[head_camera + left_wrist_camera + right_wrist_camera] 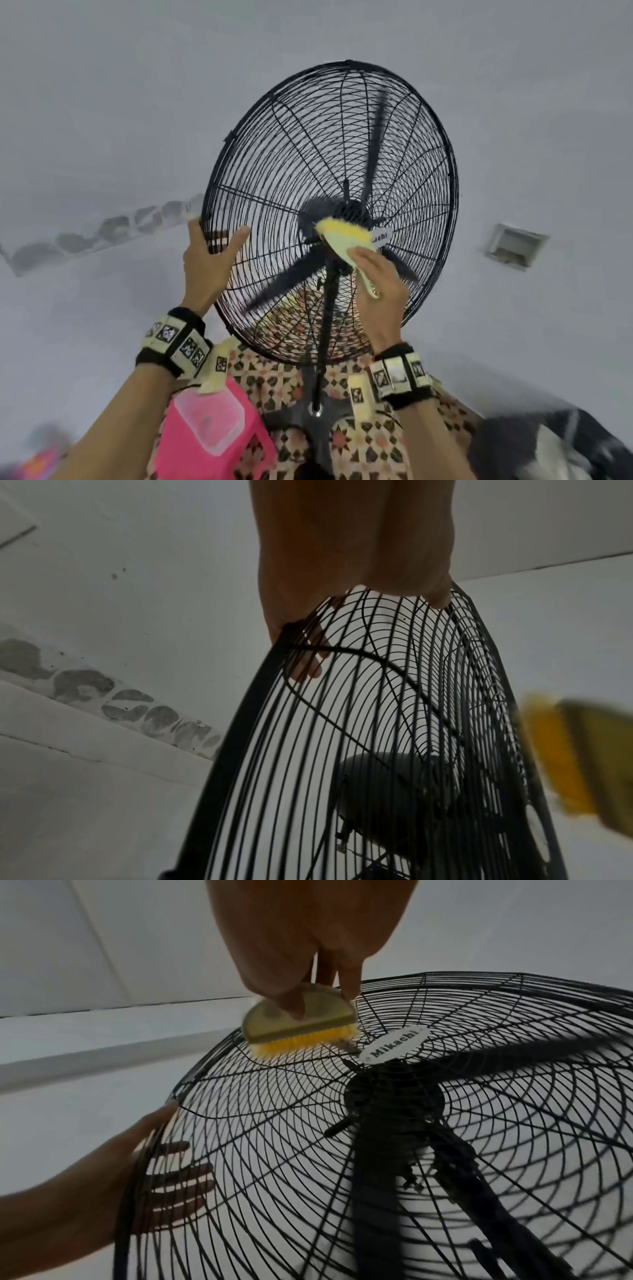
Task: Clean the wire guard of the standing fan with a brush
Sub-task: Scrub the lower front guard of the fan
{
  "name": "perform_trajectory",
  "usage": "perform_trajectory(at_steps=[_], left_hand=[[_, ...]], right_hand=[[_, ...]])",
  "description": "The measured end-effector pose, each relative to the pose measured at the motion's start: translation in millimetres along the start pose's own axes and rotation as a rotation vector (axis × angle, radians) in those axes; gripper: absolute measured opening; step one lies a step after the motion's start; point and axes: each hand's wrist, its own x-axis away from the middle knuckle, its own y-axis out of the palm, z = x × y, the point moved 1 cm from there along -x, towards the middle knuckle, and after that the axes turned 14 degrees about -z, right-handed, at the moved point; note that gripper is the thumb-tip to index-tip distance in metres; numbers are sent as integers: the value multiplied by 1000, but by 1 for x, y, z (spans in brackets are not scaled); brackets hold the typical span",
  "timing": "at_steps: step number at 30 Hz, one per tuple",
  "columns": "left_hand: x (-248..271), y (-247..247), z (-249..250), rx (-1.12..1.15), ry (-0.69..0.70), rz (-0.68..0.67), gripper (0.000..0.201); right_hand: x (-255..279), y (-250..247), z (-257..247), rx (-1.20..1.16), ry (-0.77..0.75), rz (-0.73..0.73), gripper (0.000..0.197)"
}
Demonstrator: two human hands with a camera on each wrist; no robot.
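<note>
The standing fan's black wire guard (294, 144) fills the middle of the head view, tilted back, with a white maker's badge (394, 1045) at its hub. My left hand (209, 260) grips the guard's left rim, thumb on the front wires, fingers behind the wires (178, 1185). My right hand (380, 284) holds a pale green brush (339, 248) with yellow bristles (287, 1043). The bristles press on the front wires just left of the badge. The left wrist view shows the brush (575, 753) blurred at the right edge and the guard (342, 764) from the side.
The fan's black pole (325, 322) runs down to a base on a patterned cloth (281, 380). A pink container with a clear lid (209, 425) sits low between my arms. Dark bundled cloth (548, 445) lies at the lower right. White wall surrounds the fan.
</note>
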Motion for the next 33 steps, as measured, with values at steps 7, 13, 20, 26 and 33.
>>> perform_trajectory(at_steps=[7,13,20,26,33], left_hand=[[0,0,8,26,13,-18,63],[3,-1,6,35,7,-34,70],[-4,-6,7,44,-3,-111,68],[-2,-9,7,62,33,-191,69],[-10,-32,-19,345,-9,-409,62]], right_hand=[[26,0,21,-88,113,-142,59],[-18,-23,19,-116,125,-21,46],[1,-31,16,-160,152,-170,45],[-1,-10,6,-150,204,-100,51],[12,18,-69,-18,-162,-224,34]])
